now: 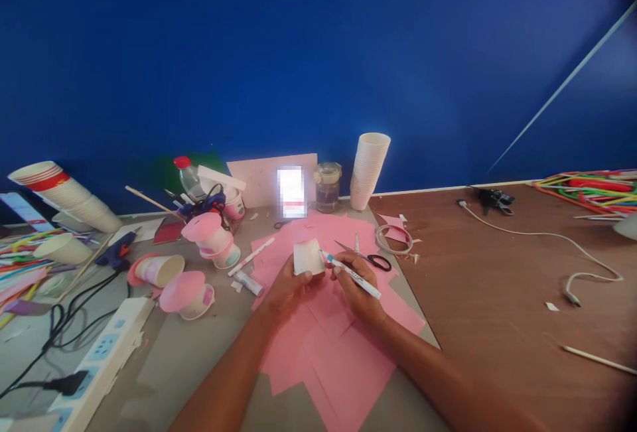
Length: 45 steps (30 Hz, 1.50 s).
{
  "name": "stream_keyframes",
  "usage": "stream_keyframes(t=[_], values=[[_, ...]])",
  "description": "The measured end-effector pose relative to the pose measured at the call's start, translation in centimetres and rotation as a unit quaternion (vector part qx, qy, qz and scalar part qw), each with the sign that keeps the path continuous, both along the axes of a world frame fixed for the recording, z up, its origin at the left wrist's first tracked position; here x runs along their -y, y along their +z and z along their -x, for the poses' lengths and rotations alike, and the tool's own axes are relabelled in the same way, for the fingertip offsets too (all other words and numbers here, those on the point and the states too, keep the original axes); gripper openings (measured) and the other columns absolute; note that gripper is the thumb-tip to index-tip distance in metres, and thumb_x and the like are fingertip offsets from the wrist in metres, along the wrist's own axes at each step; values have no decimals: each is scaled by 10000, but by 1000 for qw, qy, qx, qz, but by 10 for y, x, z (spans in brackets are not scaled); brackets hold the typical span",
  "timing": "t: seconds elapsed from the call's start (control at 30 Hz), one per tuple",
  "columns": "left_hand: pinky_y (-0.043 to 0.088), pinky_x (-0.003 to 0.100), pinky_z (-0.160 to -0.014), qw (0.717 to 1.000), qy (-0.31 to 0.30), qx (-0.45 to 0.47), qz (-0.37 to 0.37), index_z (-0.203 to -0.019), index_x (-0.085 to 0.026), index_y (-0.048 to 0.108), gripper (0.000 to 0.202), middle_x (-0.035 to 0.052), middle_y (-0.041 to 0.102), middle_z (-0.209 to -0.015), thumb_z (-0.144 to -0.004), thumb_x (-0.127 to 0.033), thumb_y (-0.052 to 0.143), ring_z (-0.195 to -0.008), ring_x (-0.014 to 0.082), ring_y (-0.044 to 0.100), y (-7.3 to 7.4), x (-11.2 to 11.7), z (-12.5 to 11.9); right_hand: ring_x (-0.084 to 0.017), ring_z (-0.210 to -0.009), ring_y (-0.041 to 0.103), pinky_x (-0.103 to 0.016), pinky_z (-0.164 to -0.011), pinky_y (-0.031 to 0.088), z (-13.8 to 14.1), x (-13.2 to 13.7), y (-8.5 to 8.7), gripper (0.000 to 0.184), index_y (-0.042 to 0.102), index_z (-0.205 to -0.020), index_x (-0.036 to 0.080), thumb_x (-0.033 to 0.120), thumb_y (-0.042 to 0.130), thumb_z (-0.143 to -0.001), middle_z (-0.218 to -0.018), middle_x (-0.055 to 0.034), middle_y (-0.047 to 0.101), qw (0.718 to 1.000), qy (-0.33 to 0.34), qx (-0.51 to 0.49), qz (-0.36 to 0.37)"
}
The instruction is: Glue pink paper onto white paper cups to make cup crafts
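Observation:
My left hand is closed round a small white paper cup, held upside down with its flat bottom facing me. My right hand grips a white marker pen with a blue tip. The tip touches the cup's right edge. Both hands hover over pink paper sheets spread on the grey table. Black-handled scissors lie just beyond my right hand.
Pink-covered paper cups and a glue stick lie to the left, with a power strip and cables. A stack of white cups, a jar and a phone stand at the back. Coloured straws lie far right.

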<state>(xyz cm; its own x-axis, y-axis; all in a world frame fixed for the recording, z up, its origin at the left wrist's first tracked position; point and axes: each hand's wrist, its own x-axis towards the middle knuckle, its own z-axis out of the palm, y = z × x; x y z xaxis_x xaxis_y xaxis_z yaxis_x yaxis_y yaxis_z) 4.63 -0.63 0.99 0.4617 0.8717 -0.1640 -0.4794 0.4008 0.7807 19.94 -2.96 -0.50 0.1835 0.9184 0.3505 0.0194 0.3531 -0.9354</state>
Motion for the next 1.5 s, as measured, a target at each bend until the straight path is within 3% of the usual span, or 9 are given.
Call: stream_keyframes(t=[1.13, 1.27, 1.4, 1.5], values=[[453, 402, -879, 1000, 0, -2, -1, -1083, -207, 557, 436, 90, 636, -1044, -685, -224, 734, -921, 207, 604, -3, -1, 1, -167, -741, 577, -318, -666, 476, 0, 2, 1, 99, 575, -909, 230, 223, 507, -837, -852, -36, 591, 1000, -2, 15, -23], [462, 361, -856, 1000, 16, -15, 5, -1069, -213, 541, 425, 77, 628, -1045, -690, -214, 732, -926, 197, 608, -4, -1, 0, -171, -759, 563, -328, -693, 471, 2, 4, 3, 120, 562, -934, 236, 198, 512, -832, -835, -33, 581, 995, -27, 52, -82], [472, 319, -800, 998, 45, -28, -19, -1031, -206, 524, 414, 40, 632, -926, -680, -207, 743, -857, 171, 617, -6, 0, -4, -184, -800, 564, -341, -711, 472, 4, 7, 4, 206, 558, -995, 229, 151, 524, -807, -861, -46, 581, 979, -2, 127, -160], [474, 314, -776, 997, 63, -38, -32, -1032, -204, 508, 450, 32, 630, -901, -659, -199, 759, -834, 168, 616, -8, 0, -7, -182, -802, 563, -340, -707, 472, 5, 7, 3, 230, 555, -1008, 224, 125, 521, -803, -871, -51, 581, 975, 7, 139, -172]])
